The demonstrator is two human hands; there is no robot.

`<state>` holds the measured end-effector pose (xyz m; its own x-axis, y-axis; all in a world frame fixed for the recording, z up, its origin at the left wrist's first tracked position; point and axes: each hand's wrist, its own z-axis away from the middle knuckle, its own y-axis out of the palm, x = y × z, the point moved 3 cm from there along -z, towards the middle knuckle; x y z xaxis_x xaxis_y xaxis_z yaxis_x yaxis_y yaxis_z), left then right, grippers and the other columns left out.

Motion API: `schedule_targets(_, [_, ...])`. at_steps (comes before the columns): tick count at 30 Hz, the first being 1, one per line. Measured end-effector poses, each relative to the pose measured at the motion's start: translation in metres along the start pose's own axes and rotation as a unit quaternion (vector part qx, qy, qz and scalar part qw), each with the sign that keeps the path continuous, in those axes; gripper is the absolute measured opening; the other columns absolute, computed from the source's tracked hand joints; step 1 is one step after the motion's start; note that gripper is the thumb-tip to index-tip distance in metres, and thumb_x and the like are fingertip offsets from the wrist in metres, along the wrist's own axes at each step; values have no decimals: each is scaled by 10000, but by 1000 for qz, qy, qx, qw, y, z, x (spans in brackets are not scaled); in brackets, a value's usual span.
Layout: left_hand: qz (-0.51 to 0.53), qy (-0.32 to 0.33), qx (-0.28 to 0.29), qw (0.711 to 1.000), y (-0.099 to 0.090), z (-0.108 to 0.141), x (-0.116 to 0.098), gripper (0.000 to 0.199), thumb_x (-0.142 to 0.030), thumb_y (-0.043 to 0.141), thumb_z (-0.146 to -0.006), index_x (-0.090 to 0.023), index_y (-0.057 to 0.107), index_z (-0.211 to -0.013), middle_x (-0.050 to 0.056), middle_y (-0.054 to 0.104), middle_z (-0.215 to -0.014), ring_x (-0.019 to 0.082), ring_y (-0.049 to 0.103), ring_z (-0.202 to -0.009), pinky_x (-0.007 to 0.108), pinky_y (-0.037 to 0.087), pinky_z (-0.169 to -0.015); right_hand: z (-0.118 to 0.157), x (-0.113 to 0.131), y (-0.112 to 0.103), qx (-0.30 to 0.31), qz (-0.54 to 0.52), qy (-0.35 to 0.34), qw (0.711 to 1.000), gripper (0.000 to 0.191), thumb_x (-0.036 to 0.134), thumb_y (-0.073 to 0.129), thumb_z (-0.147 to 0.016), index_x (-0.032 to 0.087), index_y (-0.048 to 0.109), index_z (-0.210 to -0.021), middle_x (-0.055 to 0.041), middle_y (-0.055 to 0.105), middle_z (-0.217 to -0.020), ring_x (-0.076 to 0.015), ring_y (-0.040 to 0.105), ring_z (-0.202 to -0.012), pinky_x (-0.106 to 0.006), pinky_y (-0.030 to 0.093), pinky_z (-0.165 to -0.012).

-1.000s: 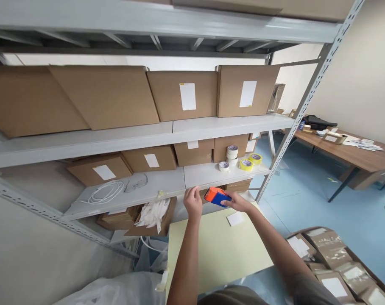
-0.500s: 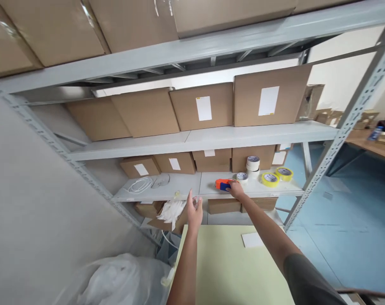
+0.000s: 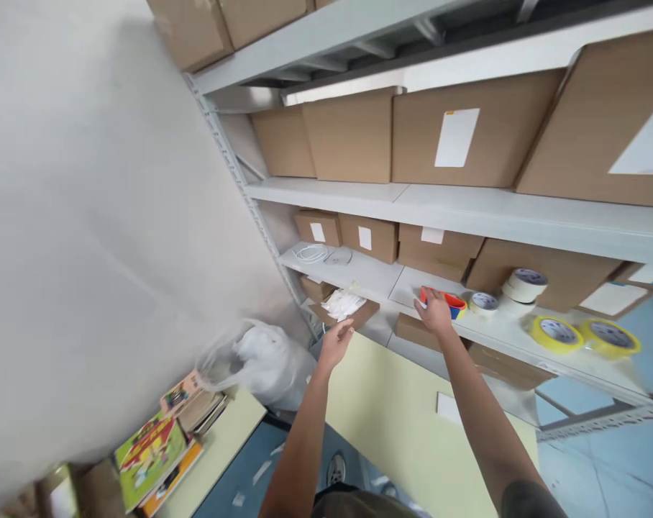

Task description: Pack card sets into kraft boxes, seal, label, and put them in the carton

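An orange and blue tape dispenser [image 3: 456,306] lies on the middle shelf, beside a small white tape roll [image 3: 483,303]. My right hand [image 3: 435,314] is over its left end with fingers apart, covering part of it; whether they still touch is unclear. My left hand [image 3: 336,344] hangs over the far edge of the pale yellow tabletop [image 3: 380,388], fingers loosely bent and apart, holding nothing. Just beyond it, white strips [image 3: 341,304] lie in an open carton on the lower shelf.
White rolls [image 3: 523,286] are stacked near yellow-edged tape rolls [image 3: 556,334] on the right. Cartons [image 3: 348,137] line the metal shelving. A coiled white cable [image 3: 311,252] lies at left. Near the wall are a plastic bag [image 3: 270,360] and books [image 3: 151,457]. A white card [image 3: 448,407] lies on the tabletop.
My view has swung left and down, showing the wall, books and floor. My right hand has shifted from the dispenser's right end to its left end, its fingers loosening. The dispenser sits nearer the white roll.
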<state>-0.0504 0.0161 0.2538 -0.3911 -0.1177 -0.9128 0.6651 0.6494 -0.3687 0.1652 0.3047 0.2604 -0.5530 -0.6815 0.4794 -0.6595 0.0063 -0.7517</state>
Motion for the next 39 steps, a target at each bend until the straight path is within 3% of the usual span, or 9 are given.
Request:
schedule_targets(4, [-18, -36, -35, 999, -26, 26, 35, 381, -455, 644, -936, -232, 753, -1225, 105, 766, -1279, 266, 727, -1161, 420, 608, -962, 32, 48, 33, 23, -139, -88, 986, 608, 477, 558, -989, 175, 551, -1518, -167, 574, -1525, -349, 504, -1423, -516, 420, -1198])
schedule_targets(10, [-28, -84, -119, 989, -94, 77, 86, 494, -587, 667, -880, -220, 743, -1201, 125, 753, -1289, 294, 716, -1177, 418, 643, -881, 102, 95, 108, 88, -229, -54, 968, 549, 512, 561, -985, 177, 657, -1409, -172, 542, -1565, -343, 506, -1450, -539, 433, -1207])
schedule_targets(15, [-33, -128, -193, 972, -148, 124, 113, 527, -609, 670, -880, -202, 733, -1210, 148, 742, -1290, 285, 715, -1154, 413, 640, -878, 152, 152, 154, 199, -266, -66, 941, 566, 527, 551, -995, 206, 619, -1455, -154, 520, -1593, -329, 460, -1497, -556, 397, -1237])
schedule_targets(21, [-13, -146, -267, 952, -215, 173, 150, 510, -578, 672, -899, -214, 728, -1251, 146, 712, -1347, 282, 701, -1162, 410, 633, -870, 186, 259, 201, 280, -304, -117, 903, 554, 520, 588, -974, 223, 628, -1440, -157, 528, -1588, -332, 474, -1490, -552, 400, -1233])
schedule_targets(27, [14, -164, -331, 929, -315, 227, 200, 492, -526, 718, -886, -211, 732, -1263, 160, 712, -1349, 276, 709, -1130, 396, 635, -838, 220, 370, 254, 316, -294, -161, 887, 543, 492, 574, -979, 213, 626, -1442, -163, 543, -1573, -327, 495, -1475, -553, 388, -1242])
schedule_targets(35, [36, -219, -348, 911, -438, 275, 278, 458, -420, 688, -909, -195, 709, -1307, 164, 691, -1368, 281, 702, -1152, 451, 598, -951, 256, 516, 341, 336, -246, -205, 886, 604, 454, 540, -993, 210, 528, -1546, -140, 467, -1640, -281, 408, -1542, -499, 350, -1273])
schedule_targets(39, [24, -228, -339, 912, -486, 286, 302, 458, -350, 655, -927, -182, 687, -1352, 171, 661, -1418, 293, 664, -1246, 477, 543, -1055, 267, 569, 376, 348, -235, -208, 883, 633, 456, 539, -991, 206, 496, -1571, -134, 414, -1675, -282, 359, -1570, -505, 331, -1281])
